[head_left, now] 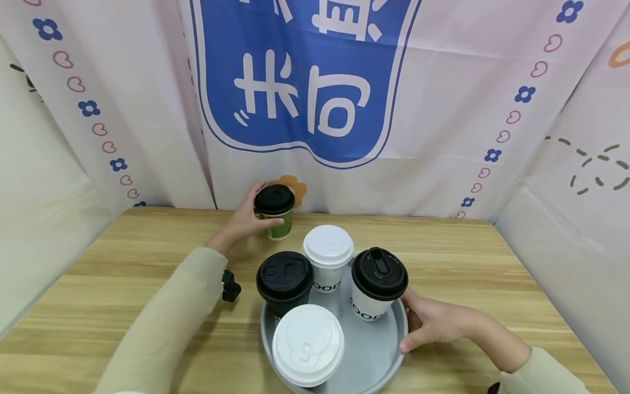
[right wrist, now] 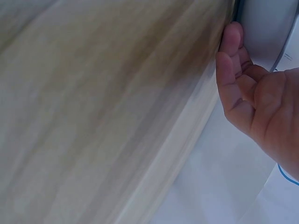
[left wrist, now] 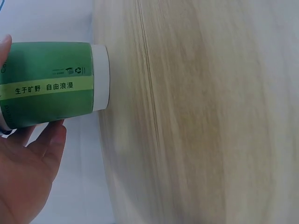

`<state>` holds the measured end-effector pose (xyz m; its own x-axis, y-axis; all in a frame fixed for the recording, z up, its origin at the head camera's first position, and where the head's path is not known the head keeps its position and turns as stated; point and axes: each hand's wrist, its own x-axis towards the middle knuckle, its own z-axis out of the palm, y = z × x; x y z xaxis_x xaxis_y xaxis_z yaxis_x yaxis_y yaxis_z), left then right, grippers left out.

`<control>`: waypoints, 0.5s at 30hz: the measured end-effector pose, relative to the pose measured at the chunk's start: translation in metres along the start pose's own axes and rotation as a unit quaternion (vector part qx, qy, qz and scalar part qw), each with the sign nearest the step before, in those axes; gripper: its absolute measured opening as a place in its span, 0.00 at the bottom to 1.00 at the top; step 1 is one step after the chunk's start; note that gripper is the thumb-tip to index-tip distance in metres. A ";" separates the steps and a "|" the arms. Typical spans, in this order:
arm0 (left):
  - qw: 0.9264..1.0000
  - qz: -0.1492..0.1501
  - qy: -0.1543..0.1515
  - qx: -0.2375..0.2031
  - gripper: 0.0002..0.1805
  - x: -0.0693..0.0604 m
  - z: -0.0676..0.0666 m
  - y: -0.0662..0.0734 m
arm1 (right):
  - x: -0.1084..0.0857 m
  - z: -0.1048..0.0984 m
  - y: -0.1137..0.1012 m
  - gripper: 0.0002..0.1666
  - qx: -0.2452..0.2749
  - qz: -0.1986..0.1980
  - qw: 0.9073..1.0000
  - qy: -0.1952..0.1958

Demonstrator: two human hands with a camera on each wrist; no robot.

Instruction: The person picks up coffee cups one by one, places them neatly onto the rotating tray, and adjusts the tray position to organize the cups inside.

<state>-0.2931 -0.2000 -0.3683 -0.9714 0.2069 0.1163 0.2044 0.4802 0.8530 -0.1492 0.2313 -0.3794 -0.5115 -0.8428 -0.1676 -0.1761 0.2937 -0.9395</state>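
In the head view my left hand (head_left: 250, 215) holds a green paper cup (head_left: 279, 225) with a black lid near the table's back edge. Thumb and fingers go round its sides; the left wrist view shows the cup's green wall (left wrist: 51, 79) and white base. Whether the base touches the table, I cannot tell. My right hand (head_left: 435, 320) grips the right rim of a round grey tray (head_left: 366, 355), its fingers curled against the side in the right wrist view. On the tray stand a white cup with a black lid (head_left: 379, 273), a black cup (head_left: 285, 279) and two white-lidded cups (head_left: 328, 246).
The wooden table (head_left: 492, 273) runs back to a hanging white cloth (head_left: 443, 137) with a blue printed panel. White cloth walls close in both sides. A small black device (head_left: 230, 285) sits at the left wrist, close to the tray's cups.
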 end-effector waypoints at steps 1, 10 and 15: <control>1.000 0.000 0.000 -0.001 0.62 0.000 0.001 0.000 | 0.000 0.000 0.000 0.66 0.002 -0.002 1.000 0.000; 1.000 0.005 -0.003 -0.024 0.58 0.004 0.003 -0.001 | 0.000 0.000 0.001 0.64 -0.001 -0.010 1.000 0.000; 1.000 0.011 -0.002 -0.028 0.57 0.002 0.003 -0.002 | 0.000 0.000 0.000 0.64 0.001 -0.007 1.000 0.001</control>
<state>-0.2953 -0.1975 -0.3712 -0.9664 0.2196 0.1334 0.2182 0.4272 0.8774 -0.1491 0.2311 -0.3795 -0.5099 -0.8463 -0.1542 -0.1814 0.2810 -0.9424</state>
